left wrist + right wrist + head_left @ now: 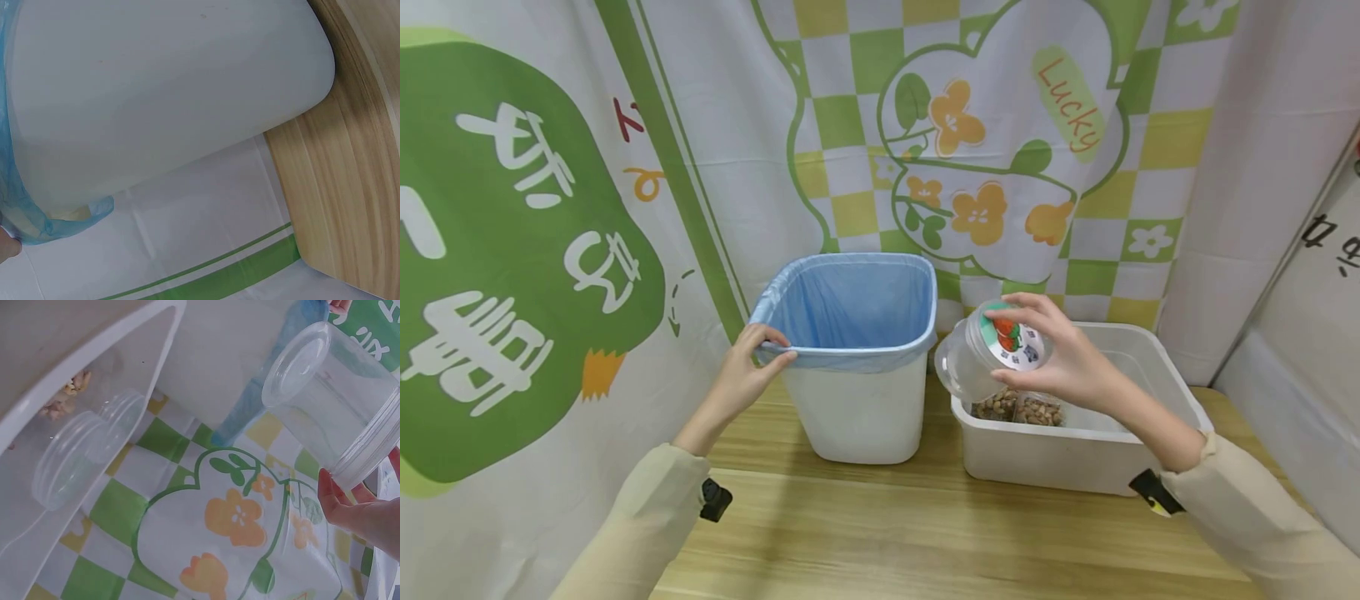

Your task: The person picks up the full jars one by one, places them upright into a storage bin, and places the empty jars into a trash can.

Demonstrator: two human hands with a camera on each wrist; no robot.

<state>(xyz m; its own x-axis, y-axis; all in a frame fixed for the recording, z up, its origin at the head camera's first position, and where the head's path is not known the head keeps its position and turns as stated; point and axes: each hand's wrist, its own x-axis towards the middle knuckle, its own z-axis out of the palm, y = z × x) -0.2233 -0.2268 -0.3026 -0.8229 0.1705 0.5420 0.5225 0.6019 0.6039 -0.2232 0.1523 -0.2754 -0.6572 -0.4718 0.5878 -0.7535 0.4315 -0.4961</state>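
A white trash bin (857, 417) stands on the table, lined with a blue plastic bag (850, 312) folded over its rim. At the bin's near left corner my left hand (737, 375) pinches the bagged rim, thumb outside. My right hand (1063, 354) holds a clear plastic jar (337, 400) by its lid end, fingers and thumb spread around it. A round label with a red fruit picture covers the lid. The jar looks see-through and empty; it is tilted on its side, its base toward the bin, above the left end of a white tub (1052, 454).
Inside the tub, clear containers with brown nut-like pieces (1039, 411) sit at the left end. The wooden table (820, 525) reaches toward me. Patterned cloth (857, 125) hangs behind and to the left; a pale cloth (1285, 400) hangs at the right.
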